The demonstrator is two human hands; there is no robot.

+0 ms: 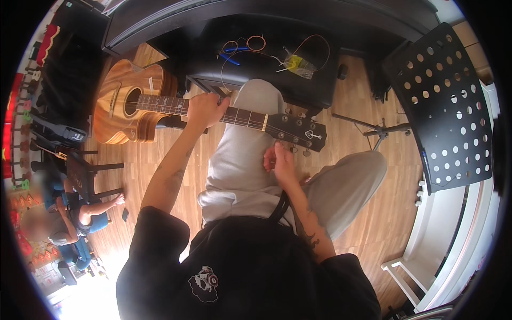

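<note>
Bare wood floor (pixel 352 101) rightward — music stand (pixel 448 106) and bench (pixel 256 64) beyond.

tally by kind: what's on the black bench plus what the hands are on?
Acoustic guitar: 1, left hand on its neck, right hand at the tuning pegs
Blue-handled pliers: 1
Coiled strings: 2 loops at least, count unsure
Clear packet with yellow inside: 1
All but the guitar lie on the black bench.
Total: 5

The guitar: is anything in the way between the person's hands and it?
No. The left hand is already wrapped over the neck of the guitar. The right hand is just below the tuning pegs on the headstock, with nothing visible between them.
</note>
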